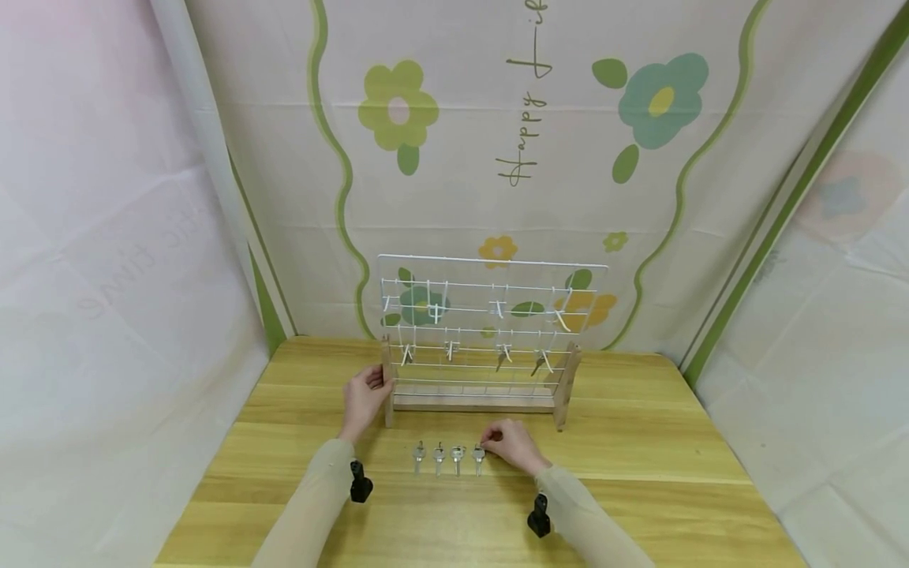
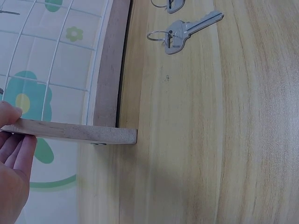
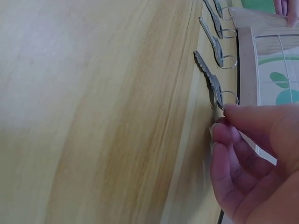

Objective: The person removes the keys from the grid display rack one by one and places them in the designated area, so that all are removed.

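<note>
My left hand (image 1: pixel 365 401) grips the left wooden side post (image 2: pixel 70 131) of a key rack, thumb on one face and fingers on the other. The rack has a white wire grid (image 1: pixel 493 261) with hooks, standing on a wooden base (image 1: pixel 472 401). In front of it several silver keys with small rings lie in a row. At the row's right end, my right hand (image 1: pixel 514 446) pinches the head of the last key (image 3: pixel 214 84) between thumb and index finger. The blade of that key points toward me, and its ring (image 3: pixel 230 95) shows beside the thumb.
Two keys (image 1: pixel 537 365) hang from hooks at the lower right of the grid. The rack stands near the back of a wooden table (image 1: pixel 639 489). Behind it hangs a flowered cloth (image 1: pixel 461 197), with more cloth at both sides.
</note>
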{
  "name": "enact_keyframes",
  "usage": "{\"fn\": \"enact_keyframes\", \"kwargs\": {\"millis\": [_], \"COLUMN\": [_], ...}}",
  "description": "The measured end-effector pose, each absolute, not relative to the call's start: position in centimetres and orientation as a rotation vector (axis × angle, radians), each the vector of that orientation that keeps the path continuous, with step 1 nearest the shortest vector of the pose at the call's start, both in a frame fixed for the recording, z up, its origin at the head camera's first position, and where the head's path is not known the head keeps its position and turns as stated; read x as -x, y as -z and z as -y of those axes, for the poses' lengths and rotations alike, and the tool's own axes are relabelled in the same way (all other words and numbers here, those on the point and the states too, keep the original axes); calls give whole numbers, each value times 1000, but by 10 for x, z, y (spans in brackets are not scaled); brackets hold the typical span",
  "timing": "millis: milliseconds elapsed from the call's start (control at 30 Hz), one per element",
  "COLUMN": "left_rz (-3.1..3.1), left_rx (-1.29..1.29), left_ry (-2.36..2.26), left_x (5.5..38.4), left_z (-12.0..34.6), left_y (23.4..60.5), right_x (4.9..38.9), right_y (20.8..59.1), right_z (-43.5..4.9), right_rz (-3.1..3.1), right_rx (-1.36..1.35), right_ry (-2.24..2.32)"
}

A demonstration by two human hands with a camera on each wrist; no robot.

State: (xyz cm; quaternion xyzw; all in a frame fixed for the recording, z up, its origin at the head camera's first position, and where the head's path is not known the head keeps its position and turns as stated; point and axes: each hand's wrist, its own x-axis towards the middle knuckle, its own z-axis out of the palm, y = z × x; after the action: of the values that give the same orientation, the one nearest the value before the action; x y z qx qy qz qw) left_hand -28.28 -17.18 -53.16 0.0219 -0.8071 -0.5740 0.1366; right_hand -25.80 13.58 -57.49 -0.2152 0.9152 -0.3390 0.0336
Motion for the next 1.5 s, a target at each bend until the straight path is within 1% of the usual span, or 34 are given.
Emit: {"fn": "enact_keyframes", "kwargs": {"millis": [367, 700, 1067, 1267, 1500], "left_rz": [2325, 2320, 2319, 2310, 2314], "left_rx": [-68, -57, -58, -57, -43], "left_ry": [1665, 1664, 1659, 1672, 1658], "left_x": [282, 281, 280, 280, 281], "left_z": [172, 172, 172, 173, 173], "left_y": [530, 531, 530, 531, 532], "right_x": [260, 258, 259, 263, 269], "right_y": [569, 536, 499, 490, 489], "right_z": [-140, -129, -93, -65, -37], "right_rz": [-2761, -2831, -2930, -2948, -2908], "right_rx": [608, 635, 702, 784, 853], "right_ry": [1129, 1193, 1377, 1497, 1577]}}
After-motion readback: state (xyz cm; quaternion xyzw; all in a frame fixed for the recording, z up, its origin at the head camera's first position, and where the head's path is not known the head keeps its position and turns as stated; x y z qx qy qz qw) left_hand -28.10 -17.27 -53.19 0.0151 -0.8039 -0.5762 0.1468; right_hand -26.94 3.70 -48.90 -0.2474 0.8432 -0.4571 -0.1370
